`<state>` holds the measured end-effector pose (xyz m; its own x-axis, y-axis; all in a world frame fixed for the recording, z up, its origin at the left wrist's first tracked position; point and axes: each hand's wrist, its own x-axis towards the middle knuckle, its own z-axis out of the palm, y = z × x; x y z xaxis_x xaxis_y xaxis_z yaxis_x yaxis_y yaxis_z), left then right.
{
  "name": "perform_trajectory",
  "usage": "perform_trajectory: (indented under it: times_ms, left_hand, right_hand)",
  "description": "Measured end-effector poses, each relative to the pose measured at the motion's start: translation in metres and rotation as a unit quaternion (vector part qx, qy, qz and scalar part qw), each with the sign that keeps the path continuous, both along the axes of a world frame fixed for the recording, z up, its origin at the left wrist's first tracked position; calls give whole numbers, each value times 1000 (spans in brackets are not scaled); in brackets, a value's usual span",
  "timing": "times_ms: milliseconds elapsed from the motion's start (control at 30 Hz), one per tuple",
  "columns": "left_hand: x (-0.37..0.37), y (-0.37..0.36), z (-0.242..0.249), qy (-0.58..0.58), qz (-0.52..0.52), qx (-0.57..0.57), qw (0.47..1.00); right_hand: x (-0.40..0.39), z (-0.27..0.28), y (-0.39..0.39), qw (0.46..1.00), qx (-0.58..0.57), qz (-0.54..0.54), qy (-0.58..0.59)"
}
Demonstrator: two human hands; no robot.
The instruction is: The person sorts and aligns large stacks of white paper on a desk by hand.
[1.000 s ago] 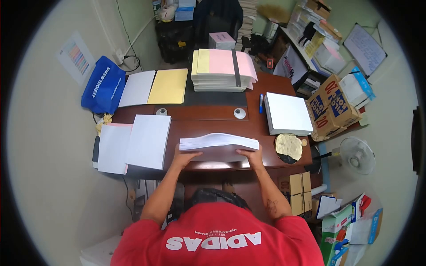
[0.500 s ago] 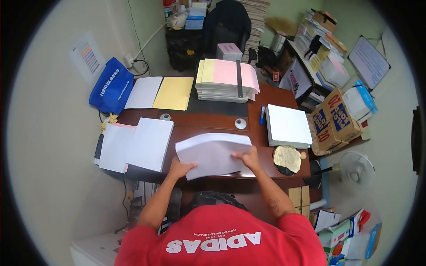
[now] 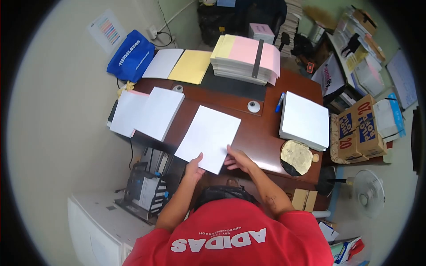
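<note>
A stack of white paper (image 3: pixel 208 135) lies turned at an angle at the desk's front, its near corner jutting past the edge. My left hand (image 3: pixel 194 169) grips its near edge, thumb on top and fingers below. Beside the right edge is my right hand (image 3: pixel 238 160), fingers apart, with the thumb at the paper's side; whether it presses on the sheets is hard to tell. To the left lie more white sheets (image 3: pixel 157 113) overlapping another white pile (image 3: pixel 126 116) with a pink sheet under it.
A tall white paper stack (image 3: pixel 305 117), a blue pen (image 3: pixel 280 102) and a round cream-coloured pad (image 3: pixel 296 157) are on the right. Behind stand a pink-and-yellow paper stack (image 3: pixel 242 51) with a dark ruler-like strip, yellow sheets (image 3: pixel 191 66) and a blue bag (image 3: pixel 132 54). A fan (image 3: pixel 366 195) stands at right.
The white stack, previously raised and bent between both hands, now lies flat and turned. My right hand has loosened to its side. The camera view has shifted and tilted.
</note>
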<state>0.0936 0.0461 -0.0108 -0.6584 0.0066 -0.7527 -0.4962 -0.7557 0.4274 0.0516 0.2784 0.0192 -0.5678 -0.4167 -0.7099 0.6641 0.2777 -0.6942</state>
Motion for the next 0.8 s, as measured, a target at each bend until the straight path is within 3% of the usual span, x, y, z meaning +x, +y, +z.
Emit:
perform_trajectory:
  times_ms: [67,133,200,400,433,500,533,567,600,633,667,733,767,800]
  left_hand:
    - [21,21,0,0,-4,-5,1000]
    - [38,34,6,22,43,27,998]
    - [50,37,14,43,20,-15,999]
    - [45,-32,44,130,-6,119,984]
    - [31,-44,47,130,-7,120,984]
    - [0,-60,46,80,-227,146,960]
    - [-9,-59,24,79,-222,148,960]
    - [-22,-55,-12,62,-317,-60,945]
    - [-32,-46,-32,44,-395,-265,878]
    - [-32,-25,1,26,-364,-300,882]
    - [-30,-16,5,27,-364,-298,882]
    - [-17,-4,9,177,-372,-508,757]
    - [-8,3,14,210,-355,-592,693]
    - [-4,7,12,210,-354,-592,693]
  right_hand:
    - [3,10,-14,996,-24,-87,10]
    - [6,-3,-16,993,-22,-100,60]
    - [11,-13,-4,989,-60,-134,-8]
    - [10,-11,22,983,-54,-165,-66]
    - [10,-7,25,989,-7,-144,-10]
    - [7,-10,33,988,58,-97,108]
    - [8,-16,37,988,59,-93,106]
    - [9,-21,41,967,117,-50,222]
    - [7,-28,45,927,172,-8,334]
    - [5,-45,50,967,84,-47,236]
    - [3,-36,51,967,85,-47,237]
    - [-1,-7,51,985,-71,-158,-19]
    - [-10,-8,54,981,-115,-133,-85]
    - [-12,-5,50,981,-115,-132,-84]
